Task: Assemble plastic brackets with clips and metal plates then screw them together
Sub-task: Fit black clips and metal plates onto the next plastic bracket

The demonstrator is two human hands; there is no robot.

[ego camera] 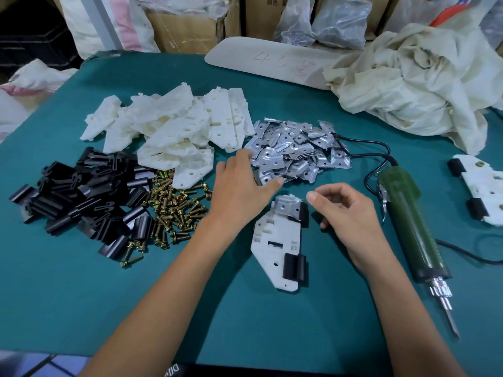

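Observation:
A white plastic bracket (275,243) lies on the green table between my hands. It carries a black clip (295,265) at its near end, another black clip (304,213) at its far end, and a metal plate (286,208) on the far end. My left hand (239,186) reaches into the edge of the pile of metal plates (296,151) and pinches one plate (263,177) between thumb and fingers. My right hand (345,210) hovers just right of the bracket, fingers loosely curled, holding nothing.
Left of my hands lie piles of white brackets (174,126), black clips (81,191) and brass screws (177,208). A green electric screwdriver (408,221) with its cable lies at the right, beyond it a bracket with clips and screws (481,186). Crumpled cloth (419,85) fills the far right.

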